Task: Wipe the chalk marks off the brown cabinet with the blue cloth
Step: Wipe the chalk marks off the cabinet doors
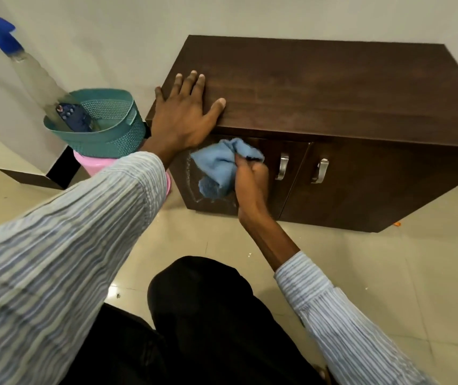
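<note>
- Head view: a brown cabinet [319, 87] stands on a pale tiled floor [389, 259], up against a plain wall.
- It has two doors, and each door has a silver handle [283, 166].
- The left hand [186, 112] lies flat on the cabinet top, near the left corner. Its fingers are spread out and hold nothing. It looks like it is there to lean on.
- The right hand [250, 176] is closed tight around a bunched-up blue cloth [219, 165].
- The cloth is pressed on the front of the left door, just under the top edge.
- White chalk marks [191, 187] show on that door, to the left of the cloth and below it. They curve down like part of a loop.
- So the wiping step is going on now, and I think it is only partly done, because chalk is still there.
- Next, the cloth likely needs to go left and down, over the white line, with a good push so no dust stays.
- The right door looks clean from here.
- Beside the cabinet, on the left, is a teal basket [105, 126] with a clear spray bottle [39, 79] sticking out. The basket sits on something pink.
- The person wears a striped sleeve [64, 232] on each arm and dark trousers.
</note>
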